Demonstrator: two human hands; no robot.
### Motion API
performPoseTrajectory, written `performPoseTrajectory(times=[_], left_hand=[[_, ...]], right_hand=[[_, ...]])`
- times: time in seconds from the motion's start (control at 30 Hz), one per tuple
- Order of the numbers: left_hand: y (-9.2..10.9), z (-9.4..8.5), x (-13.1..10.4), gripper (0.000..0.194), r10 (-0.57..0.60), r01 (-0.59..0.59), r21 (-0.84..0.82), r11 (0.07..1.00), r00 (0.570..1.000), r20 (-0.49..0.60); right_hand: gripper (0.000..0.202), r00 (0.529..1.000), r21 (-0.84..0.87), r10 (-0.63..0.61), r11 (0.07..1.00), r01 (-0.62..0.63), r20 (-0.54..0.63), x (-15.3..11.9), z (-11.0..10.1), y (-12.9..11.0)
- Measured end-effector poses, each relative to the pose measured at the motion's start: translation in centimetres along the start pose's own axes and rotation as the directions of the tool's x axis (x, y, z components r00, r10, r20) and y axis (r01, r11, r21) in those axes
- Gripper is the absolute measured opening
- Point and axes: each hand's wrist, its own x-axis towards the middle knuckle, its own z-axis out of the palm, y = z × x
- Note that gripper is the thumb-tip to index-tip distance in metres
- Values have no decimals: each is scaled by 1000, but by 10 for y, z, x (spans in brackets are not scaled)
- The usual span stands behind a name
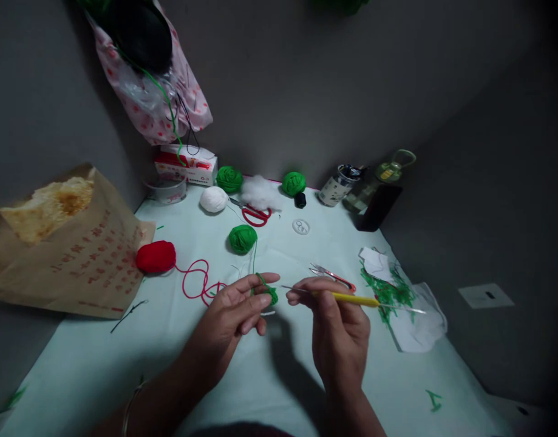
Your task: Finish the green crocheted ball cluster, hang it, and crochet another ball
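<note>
Between the thumb and fingers of my left hand is a small green crochet piece. A green strand runs over that hand's fingers and back to a green yarn ball on the table. My right hand grips a crochet hook with a yellow handle, held like a pen. Its thin metal tip points left at the green piece, with a small gap between them. Just beyond my right hand lie orange-handled thread snips. Loose red yarn trails from a red yarn ball on the left.
Along the back are a tissue box, white yarn, red-handled scissors, white stuffing, a pen can and a bottle. A paper bag with flatbread stands left. Green yarn scraps lie right.
</note>
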Motion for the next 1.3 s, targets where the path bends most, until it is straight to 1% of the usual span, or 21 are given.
performPoseTrajectory(times=[0.1, 0.27, 0.57, 0.77, 0.87, 1.03, 1.3], left_hand=[[-1, -3, 4, 30, -15, 16, -28, 999, 1000, 12], [-3, -6, 8, 29, -7, 7, -28, 1000, 1000, 27], [-3, -5, 9, 31, -31, 31, -1, 1000, 1000, 5], [-4, -5, 9, 31, -26, 26, 17, 1000, 1000, -5], [-4, -5, 9, 33, -17, 17, 28, 999, 1000, -23], [-4, -5, 7, 36, -12, 13, 58, 998, 1000, -20], [4, 2, 2, 39, -6, 11, 103, 995, 999, -47]], right_hand=[[21, 999, 62, 46, 997, -47, 8, 4, -2, 4], [20, 995, 41, 76, 996, -79, 66, 2, -5, 9], [19, 992, 35, 109, 993, -111, 69, 5, -4, 12], [19, 986, 94, 147, 984, -153, 75, 3, -6, 11], [19, 986, 92, 144, 984, -152, 80, 3, -4, 10], [19, 990, 73, 124, 989, -129, 73, 2, -4, 10], [20, 987, 53, 135, 989, -140, 89, 1, -6, 9]])
